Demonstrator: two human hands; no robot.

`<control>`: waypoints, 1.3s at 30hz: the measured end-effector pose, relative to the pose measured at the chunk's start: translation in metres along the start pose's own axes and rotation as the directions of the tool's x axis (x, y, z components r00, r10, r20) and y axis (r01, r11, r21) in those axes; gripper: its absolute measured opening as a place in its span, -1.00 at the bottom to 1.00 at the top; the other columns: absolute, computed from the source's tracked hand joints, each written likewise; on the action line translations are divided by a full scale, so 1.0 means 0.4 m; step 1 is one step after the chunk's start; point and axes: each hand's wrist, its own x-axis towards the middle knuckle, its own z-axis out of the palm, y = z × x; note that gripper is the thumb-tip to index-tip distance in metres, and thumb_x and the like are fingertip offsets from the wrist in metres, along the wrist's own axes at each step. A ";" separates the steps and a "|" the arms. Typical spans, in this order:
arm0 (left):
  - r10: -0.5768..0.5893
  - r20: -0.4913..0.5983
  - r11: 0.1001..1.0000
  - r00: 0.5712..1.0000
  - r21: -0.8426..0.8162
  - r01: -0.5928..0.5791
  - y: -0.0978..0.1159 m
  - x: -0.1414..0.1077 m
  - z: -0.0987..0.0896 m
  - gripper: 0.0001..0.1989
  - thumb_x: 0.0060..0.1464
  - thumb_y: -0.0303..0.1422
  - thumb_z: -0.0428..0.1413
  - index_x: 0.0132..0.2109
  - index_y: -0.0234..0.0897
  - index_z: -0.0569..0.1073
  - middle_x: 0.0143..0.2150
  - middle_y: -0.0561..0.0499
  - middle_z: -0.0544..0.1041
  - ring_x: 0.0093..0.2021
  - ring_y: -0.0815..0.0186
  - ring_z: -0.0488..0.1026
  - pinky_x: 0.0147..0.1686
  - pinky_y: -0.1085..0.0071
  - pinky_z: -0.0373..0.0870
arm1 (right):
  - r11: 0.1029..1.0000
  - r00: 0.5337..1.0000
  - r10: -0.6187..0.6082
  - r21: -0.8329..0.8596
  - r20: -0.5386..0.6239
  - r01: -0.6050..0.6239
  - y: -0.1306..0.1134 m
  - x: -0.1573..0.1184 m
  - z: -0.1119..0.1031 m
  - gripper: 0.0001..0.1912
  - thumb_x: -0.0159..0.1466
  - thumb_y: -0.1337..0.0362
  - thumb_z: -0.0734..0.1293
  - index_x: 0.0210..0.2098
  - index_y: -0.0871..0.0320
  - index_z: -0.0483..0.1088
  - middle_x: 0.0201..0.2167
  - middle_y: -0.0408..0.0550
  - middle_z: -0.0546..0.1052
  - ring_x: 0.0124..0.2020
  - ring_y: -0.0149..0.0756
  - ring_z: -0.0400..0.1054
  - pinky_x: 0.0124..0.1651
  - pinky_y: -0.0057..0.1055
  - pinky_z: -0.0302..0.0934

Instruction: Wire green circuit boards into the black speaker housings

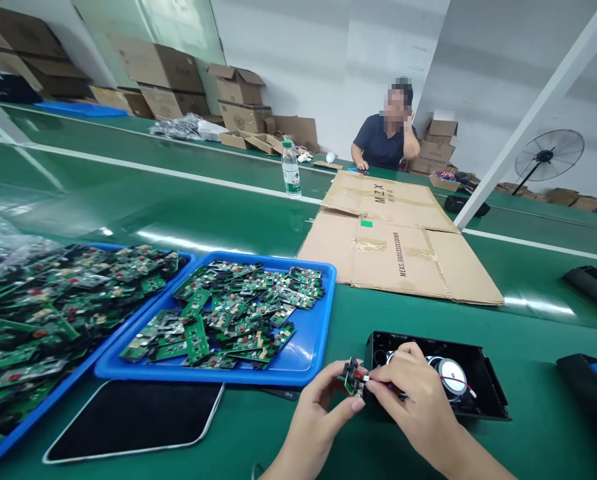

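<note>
A small green circuit board (352, 381) is pinched between the thumb and fingers of my left hand (323, 407). My right hand (418, 393) closes its thumb and fingertips on a small white connector (365, 378) at the board's right side. Under and behind my right hand lies an open black housing (483, 373) with round silver speakers (451, 377) inside. A red and black wire with a white plug shows at the right speaker. Part of the housing is hidden by my right hand.
Blue trays (328, 320) of circuit boards stand at the left, with a dark tablet (138, 417) in front. Flattened cardboard (393, 247) and a bottle (291, 172) lie beyond. Black housings (588, 393) sit at right. A person (385, 143) sits across the tables.
</note>
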 end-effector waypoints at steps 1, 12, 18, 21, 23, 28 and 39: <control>0.008 0.015 1.000 1.000 0.007 -0.008 -0.001 0.000 -0.001 -0.70 -0.23 -0.34 0.33 -0.23 -0.16 0.56 -0.16 -0.02 0.58 -0.11 0.11 0.43 -0.12 0.38 0.35 | 1.000 1.000 -0.008 -0.003 0.007 0.008 0.000 0.000 -0.001 -0.85 0.28 0.38 0.24 -0.43 0.15 0.35 -0.61 -0.18 0.41 -0.60 -0.44 0.16 -0.36 -0.34 0.07; 0.159 0.122 0.951 0.980 0.247 -0.185 0.009 -0.008 -0.003 -0.84 -0.11 -0.40 0.27 -0.29 -0.17 0.58 -0.25 -0.06 0.53 -0.17 0.12 0.41 -0.13 0.36 0.30 | 0.991 0.995 -0.084 -0.095 0.056 0.089 -0.006 -0.005 -0.005 -0.84 0.27 0.46 0.19 -0.40 0.16 0.32 -0.62 -0.20 0.33 -0.58 -0.42 0.07 -0.36 -0.36 0.03; 0.261 0.212 0.905 0.942 0.285 -0.315 0.008 -0.006 -0.008 -0.89 -0.07 -0.35 0.25 -0.31 -0.21 0.55 -0.33 -0.03 0.47 -0.24 0.18 0.39 -0.13 0.33 0.31 | 0.997 0.995 -0.067 -0.024 0.068 0.069 -0.017 0.001 -0.008 -0.80 0.30 0.43 0.16 -0.44 0.18 0.29 -0.62 -0.20 0.34 -0.58 -0.44 0.06 -0.36 -0.38 0.02; 0.307 0.250 0.882 0.918 0.287 -0.374 0.004 -0.006 -0.011 -0.89 -0.04 -0.32 0.23 -0.31 -0.21 0.51 -0.32 0.00 0.46 -0.26 0.22 0.40 -0.16 0.34 0.32 | 0.999 0.995 -0.050 -0.010 0.088 0.052 -0.019 0.005 -0.012 -0.77 0.31 0.41 0.15 -0.47 0.18 0.29 -0.62 -0.19 0.32 -0.58 -0.44 0.06 -0.36 -0.38 0.02; 0.327 0.256 0.862 0.910 0.314 -0.398 0.004 -0.004 -0.013 -0.90 -0.01 -0.31 0.22 -0.31 -0.20 0.49 -0.33 0.02 0.45 -0.27 0.25 0.40 -0.17 0.36 0.33 | 0.999 0.993 -0.033 0.003 0.109 0.033 -0.016 0.006 -0.015 -0.77 0.31 0.40 0.15 -0.46 0.19 0.30 -0.61 -0.18 0.34 -0.56 -0.44 0.07 -0.34 -0.38 0.03; 0.345 0.341 0.792 0.874 0.394 -0.466 0.010 0.007 -0.018 -0.88 0.00 -0.33 0.21 -0.26 -0.19 0.51 -0.34 0.02 0.45 -0.29 0.25 0.40 -0.26 0.40 0.34 | 0.998 0.979 -0.012 -0.063 0.203 0.026 -0.012 0.002 -0.026 -0.73 0.32 0.40 0.13 -0.49 0.20 0.30 -0.60 -0.16 0.35 -0.55 -0.42 0.08 -0.31 -0.36 0.01; 0.280 0.240 0.862 0.929 0.363 -0.354 0.018 -0.008 0.001 -0.89 -0.04 -0.34 0.22 -0.28 -0.15 0.54 -0.31 0.05 0.52 -0.26 0.26 0.44 -0.23 0.48 0.36 | 0.993 0.986 -0.037 -0.100 0.162 0.054 -0.016 -0.006 -0.019 -0.69 0.32 0.40 0.10 -0.53 0.22 0.27 -0.60 -0.14 0.35 -0.54 -0.43 0.09 -0.29 -0.37 0.03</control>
